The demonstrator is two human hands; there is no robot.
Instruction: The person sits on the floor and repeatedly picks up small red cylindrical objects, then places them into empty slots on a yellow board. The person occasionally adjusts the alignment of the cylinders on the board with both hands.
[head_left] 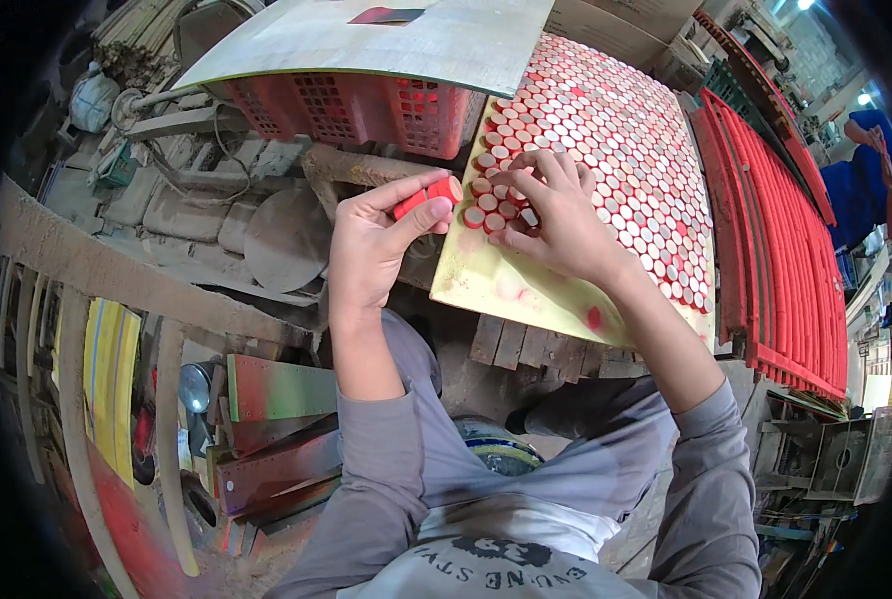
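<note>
Evidently, the work on the yellow board [526, 290] looks well advanced. Beyond its left edge, the left hand [371, 235] has its fingers closed round a few short red pieces [413, 203], not on the board. Just inside the left edge the standing rows are ragged; there the right hand [566, 215] bends over them, fingers curved and partly open around some pieces, though I cannot tell whether they grip one. From there to the far and right edges, pale-topped red cylinders [625, 130] stand close-packed. The near-left corner and a strip along the near edge are not yet covered, apparently what is left.

Counted left to right: one pale panel [296, 45] over at least one red crate [356, 110]; at least two held pieces; one board with hundreds of cylinders, too many to count exactly; one stack of long red strips [780, 260]
</note>
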